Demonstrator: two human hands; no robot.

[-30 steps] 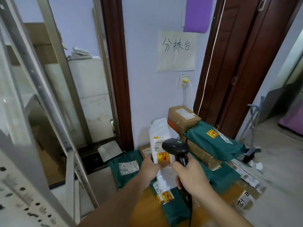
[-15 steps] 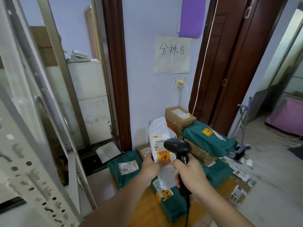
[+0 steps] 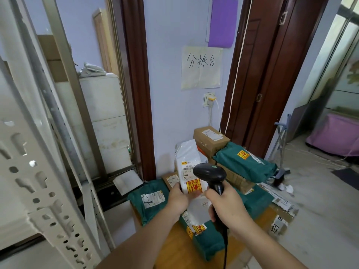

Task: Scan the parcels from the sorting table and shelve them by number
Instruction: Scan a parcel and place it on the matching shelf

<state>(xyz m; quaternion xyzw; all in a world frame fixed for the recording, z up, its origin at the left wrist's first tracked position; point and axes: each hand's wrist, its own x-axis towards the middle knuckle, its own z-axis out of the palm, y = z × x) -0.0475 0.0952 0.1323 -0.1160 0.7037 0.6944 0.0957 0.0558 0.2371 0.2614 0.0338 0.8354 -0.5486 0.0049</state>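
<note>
Left hand (image 3: 177,199) grips white mailer parcel (image 3: 189,167) upright above worktop (image 3: 174,247) pile; right hand (image 3: 226,207), fingers clenched round barcode scanner (image 3: 210,174) handle, head aimed at parcel label

Home parcel depot: parcels (image 3: 244,164), wall sign (image 3: 202,67), racking (image 3: 38,191).

One white mailer bag (image 3: 189,162), one black barcode scanner (image 3: 210,172), four green poly-bag parcels, the leftmost (image 3: 149,202), at least three brown cardboard boxes, the topmost (image 3: 209,137), one handwritten paper sign (image 3: 202,67), one purple sheet (image 3: 223,22), two hands
</note>
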